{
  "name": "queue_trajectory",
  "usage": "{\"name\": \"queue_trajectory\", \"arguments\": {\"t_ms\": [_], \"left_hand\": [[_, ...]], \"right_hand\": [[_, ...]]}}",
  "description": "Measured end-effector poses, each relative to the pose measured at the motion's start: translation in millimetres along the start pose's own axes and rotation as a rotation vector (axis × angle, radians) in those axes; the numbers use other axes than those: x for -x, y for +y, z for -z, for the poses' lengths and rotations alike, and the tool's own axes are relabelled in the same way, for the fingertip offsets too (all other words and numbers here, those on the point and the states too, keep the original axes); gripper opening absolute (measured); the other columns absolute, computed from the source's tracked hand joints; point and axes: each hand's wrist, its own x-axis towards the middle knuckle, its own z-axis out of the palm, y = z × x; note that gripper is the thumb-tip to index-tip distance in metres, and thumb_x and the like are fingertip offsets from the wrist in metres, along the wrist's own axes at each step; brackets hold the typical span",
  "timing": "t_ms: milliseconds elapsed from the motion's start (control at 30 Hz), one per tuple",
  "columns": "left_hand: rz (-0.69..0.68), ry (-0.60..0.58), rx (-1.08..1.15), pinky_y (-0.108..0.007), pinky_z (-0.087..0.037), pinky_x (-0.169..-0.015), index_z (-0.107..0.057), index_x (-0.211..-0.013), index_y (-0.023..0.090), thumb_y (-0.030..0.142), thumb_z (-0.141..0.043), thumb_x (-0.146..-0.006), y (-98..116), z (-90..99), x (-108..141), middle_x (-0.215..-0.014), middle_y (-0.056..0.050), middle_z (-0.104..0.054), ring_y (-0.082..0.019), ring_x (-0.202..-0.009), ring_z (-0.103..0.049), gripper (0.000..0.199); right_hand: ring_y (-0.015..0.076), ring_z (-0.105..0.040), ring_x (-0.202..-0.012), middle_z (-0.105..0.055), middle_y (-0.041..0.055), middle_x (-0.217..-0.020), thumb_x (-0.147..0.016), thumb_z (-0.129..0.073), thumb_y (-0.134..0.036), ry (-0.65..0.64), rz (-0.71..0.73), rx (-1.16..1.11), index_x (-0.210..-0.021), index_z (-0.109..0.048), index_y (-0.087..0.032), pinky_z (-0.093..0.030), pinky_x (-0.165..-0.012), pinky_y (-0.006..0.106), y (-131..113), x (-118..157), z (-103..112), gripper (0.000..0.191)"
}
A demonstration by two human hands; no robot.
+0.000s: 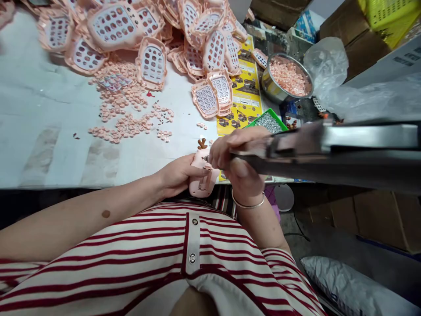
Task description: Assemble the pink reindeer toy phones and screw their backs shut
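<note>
My left hand (177, 174) grips a pink plastic toy phone casing (201, 189) at the table's front edge, its thumb lying across the back. A brown antler-shaped piece (201, 143) sticks out of the casing's top. My right hand (245, 177) is wrapped round a long dark power screwdriver (296, 158), blurred by motion. The tool's tip points left at the upper part of the casing; whether it sits in a screw hole I cannot tell. Just beyond the hands lies a green tray (279, 119) of small metal screws.
Pink casing halves with keypads (151, 63) are piled at the back. Loose small pink parts (131, 125) are scattered left of centre. A metal bowl (307, 72) of pink pieces stands at the right, near plastic bags (329, 61) and cardboard boxes (353, 33).
</note>
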Motion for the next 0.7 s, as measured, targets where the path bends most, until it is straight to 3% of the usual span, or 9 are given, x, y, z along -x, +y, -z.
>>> {"name": "queue_trajectory", "arguments": {"t_ms": [133, 233, 333, 533, 700], "left_hand": [[-0.054, 0.106, 0.096, -0.034, -0.059, -0.082, -0.070, -0.112, 0.012, 0.004, -0.075, -0.073, 1.9, -0.8, 3.6, -0.101, -0.010, -0.077, -0.022, -0.087, -0.072, 0.041], [-0.093, 0.182, 0.164, -0.041, -0.060, -0.093, -0.067, -0.124, 0.016, 0.002, -0.069, -0.078, 3.3, -2.5, 6.8, -0.111, -0.010, -0.077, -0.024, -0.097, -0.073, 0.048], [-0.115, 0.189, 0.179, -0.050, -0.057, -0.102, -0.063, -0.134, 0.021, 0.003, -0.063, -0.084, 4.5, -5.1, 8.5, -0.119, -0.010, -0.076, -0.026, -0.107, -0.072, 0.054], [-0.120, 0.198, 0.155, -0.055, -0.055, -0.106, -0.058, -0.141, 0.026, 0.006, -0.064, -0.086, 4.4, -6.3, 8.7, -0.122, -0.009, -0.075, -0.030, -0.116, -0.070, 0.059], [-0.093, 0.209, 0.143, -0.059, -0.056, -0.102, -0.062, -0.137, 0.025, 0.012, -0.066, -0.088, 4.6, -5.7, 9.9, -0.127, -0.010, -0.073, -0.031, -0.117, -0.070, 0.050]], "right_hand": [[0.0117, -0.046, -0.039, -0.039, -0.0099, -0.051, -0.086, -0.061, -0.067, 0.201, 0.166, -0.015, -0.090, -0.055, -0.033, -0.046, -0.039, 0.028, -15.8, -3.0, 31.0, 0.035], [0.0087, -0.041, -0.036, -0.039, -0.0106, -0.050, -0.086, -0.067, -0.052, 0.329, 0.237, -0.012, -0.087, -0.057, -0.030, -0.041, -0.037, 0.023, -6.5, 2.0, 59.9, 0.024], [0.0075, -0.041, -0.037, -0.042, -0.0104, -0.051, -0.086, -0.067, -0.043, 0.424, 0.217, 0.013, -0.091, -0.062, -0.028, -0.041, -0.039, 0.023, 9.7, 15.0, 80.7, 0.017], [0.0085, -0.043, -0.039, -0.043, -0.0095, -0.054, -0.084, -0.068, -0.046, 0.524, 0.165, 0.095, -0.092, -0.062, -0.029, -0.039, -0.040, 0.025, 24.3, 33.4, 92.2, 0.020], [0.0085, -0.043, -0.038, -0.041, -0.0100, -0.053, -0.082, -0.067, -0.055, 0.548, 0.102, 0.150, -0.090, -0.059, -0.030, -0.040, -0.040, 0.025, 27.5, 33.7, 92.2, 0.027]]}}
